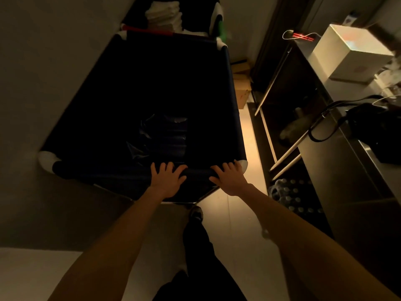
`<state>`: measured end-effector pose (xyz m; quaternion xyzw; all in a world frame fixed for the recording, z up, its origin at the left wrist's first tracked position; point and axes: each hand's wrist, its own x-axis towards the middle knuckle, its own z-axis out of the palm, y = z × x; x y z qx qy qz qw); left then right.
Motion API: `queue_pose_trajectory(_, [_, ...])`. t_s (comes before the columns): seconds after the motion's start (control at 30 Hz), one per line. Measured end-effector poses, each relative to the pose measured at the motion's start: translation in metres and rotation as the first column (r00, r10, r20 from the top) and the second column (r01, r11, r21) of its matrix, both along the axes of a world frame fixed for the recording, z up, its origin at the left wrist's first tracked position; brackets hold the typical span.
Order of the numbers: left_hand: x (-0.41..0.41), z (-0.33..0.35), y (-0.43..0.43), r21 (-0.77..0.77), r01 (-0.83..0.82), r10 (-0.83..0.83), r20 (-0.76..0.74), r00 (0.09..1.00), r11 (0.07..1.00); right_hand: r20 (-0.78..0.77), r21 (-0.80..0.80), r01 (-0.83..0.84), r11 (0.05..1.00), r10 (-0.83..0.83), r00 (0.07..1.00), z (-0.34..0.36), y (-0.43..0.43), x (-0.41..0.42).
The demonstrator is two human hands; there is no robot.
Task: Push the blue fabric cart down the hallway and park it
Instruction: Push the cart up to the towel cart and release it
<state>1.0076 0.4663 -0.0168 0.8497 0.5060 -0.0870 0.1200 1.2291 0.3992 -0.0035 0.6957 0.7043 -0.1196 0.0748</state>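
Observation:
The blue fabric cart [230, 88] fills the middle of the dim view, its dark bin open at the top and white corner joints at its rim. A crumpled dark plastic bag [160, 135] lies inside. My left hand [167, 180] rests on the cart's near rim bar, fingers spread over the fabric-wrapped edge. My right hand [230, 177] lies on the same bar close to the near right corner, fingers likewise laid over it. The cart's left side runs close along a wall.
A stainless counter [338, 161] with a white box [349, 53], cables and a dark device lines the right side. Bottles [290, 192] sit on its low shelf. Cardboard boxes [242, 88] and stacked towels [162, 16] stand beyond the cart. A narrow strip of lit floor [249, 137] runs between cart and counter.

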Motion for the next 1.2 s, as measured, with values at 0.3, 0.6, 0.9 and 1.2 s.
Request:
queue_pose_trajectory(0.3, [0.003,0.009,0.003,-0.045,0.017,-0.020,-0.070,0.997,0.999,0.021,-0.018,0.008,1.000,-0.007,1.000,-0.001,0.005,-0.002])
queue_pose_trajectory(0.6, [-0.001,0.000,0.000,0.040,0.022,-0.021,-0.044,0.999,0.999,0.004,0.028,0.007,1.000,-0.007,1.000,-0.006,0.000,-0.006])
queue_pose_trajectory(0.9, [0.003,-0.006,-0.003,0.109,-0.011,0.012,-0.010,1.000,0.994,0.011,0.044,0.037,0.998,-0.037,0.999,-0.004,-0.002,-0.008])
queue_pose_trajectory(1.2, [0.008,0.015,-0.025,0.131,-0.115,0.116,0.002,0.993,0.985,-0.137,0.061,0.092,0.994,-0.083,0.987,0.020,-0.023,-0.021])
